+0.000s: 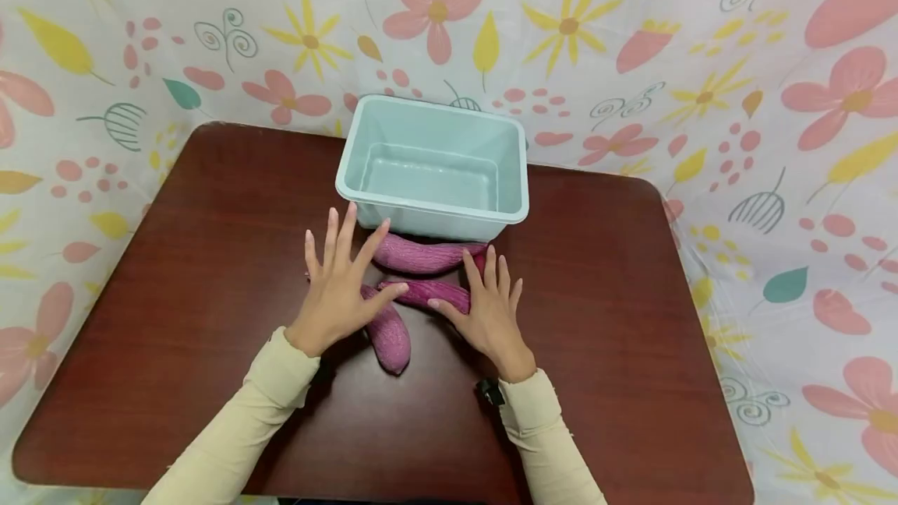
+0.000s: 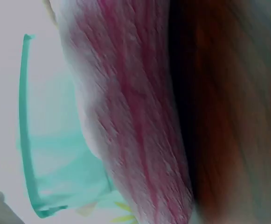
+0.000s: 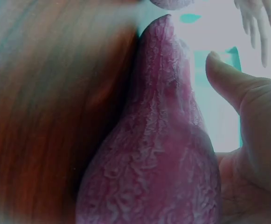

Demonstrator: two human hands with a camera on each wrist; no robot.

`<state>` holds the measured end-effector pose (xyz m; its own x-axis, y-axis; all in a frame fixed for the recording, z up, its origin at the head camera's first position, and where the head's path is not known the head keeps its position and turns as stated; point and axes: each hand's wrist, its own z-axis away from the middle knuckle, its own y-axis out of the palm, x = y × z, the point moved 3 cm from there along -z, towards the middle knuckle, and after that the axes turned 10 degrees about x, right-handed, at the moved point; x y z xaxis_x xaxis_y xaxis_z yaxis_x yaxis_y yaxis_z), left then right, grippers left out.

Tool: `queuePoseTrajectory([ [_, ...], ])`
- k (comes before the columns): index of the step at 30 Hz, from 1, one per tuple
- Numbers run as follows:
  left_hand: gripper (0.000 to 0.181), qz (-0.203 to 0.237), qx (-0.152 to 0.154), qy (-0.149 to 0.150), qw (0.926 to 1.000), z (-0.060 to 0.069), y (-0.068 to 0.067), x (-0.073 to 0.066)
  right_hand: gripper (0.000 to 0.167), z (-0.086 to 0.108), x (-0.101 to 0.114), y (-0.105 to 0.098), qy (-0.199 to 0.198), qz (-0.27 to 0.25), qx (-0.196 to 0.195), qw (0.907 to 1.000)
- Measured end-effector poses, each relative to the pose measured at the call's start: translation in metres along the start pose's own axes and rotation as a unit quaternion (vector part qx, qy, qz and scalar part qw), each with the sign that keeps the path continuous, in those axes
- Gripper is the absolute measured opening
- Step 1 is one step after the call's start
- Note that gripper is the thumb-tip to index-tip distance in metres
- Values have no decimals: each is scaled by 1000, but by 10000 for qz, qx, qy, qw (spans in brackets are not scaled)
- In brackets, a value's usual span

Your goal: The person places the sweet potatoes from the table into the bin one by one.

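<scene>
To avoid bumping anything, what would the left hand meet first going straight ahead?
Probably the light-blue plastic bin, near its front left corner, just beyond the left hand in the head view; height is unclear, so it might pass above.

Cloth-draped nook (floral cloth (image 1: pixel 505 30); table (image 1: pixel 596 318))

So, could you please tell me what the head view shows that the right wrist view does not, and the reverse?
Only the head view: both cream sleeves and the floor inside the blue tub.
Only the right wrist view: fine wrinkles on one of the purple vegetables, close up.
Both: right hand, left hand, purple vegetables, tub and wooden table.
</scene>
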<state>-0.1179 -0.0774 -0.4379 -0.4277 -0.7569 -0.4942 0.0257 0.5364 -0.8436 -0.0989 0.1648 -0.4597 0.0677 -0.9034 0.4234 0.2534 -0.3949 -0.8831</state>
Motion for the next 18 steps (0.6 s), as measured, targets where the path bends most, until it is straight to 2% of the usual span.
queuePoseTrajectory([
  [3,84,299,-423,244,9984,-5,-5,5,98,1,-1,2,-8,-68,-2,10000],
  [6,84,585,-718,425,9948,-15,-12,12,96,3,-3,2,-71,-211,-51,9997],
  [14,84,1020,-1029,449,9884,-43,-35,30,80,9,-11,7,-357,-441,-515,9971],
  [18,83,1223,-1157,583,9840,-57,-42,38,74,15,-14,9,-404,-534,-838,9942],
])
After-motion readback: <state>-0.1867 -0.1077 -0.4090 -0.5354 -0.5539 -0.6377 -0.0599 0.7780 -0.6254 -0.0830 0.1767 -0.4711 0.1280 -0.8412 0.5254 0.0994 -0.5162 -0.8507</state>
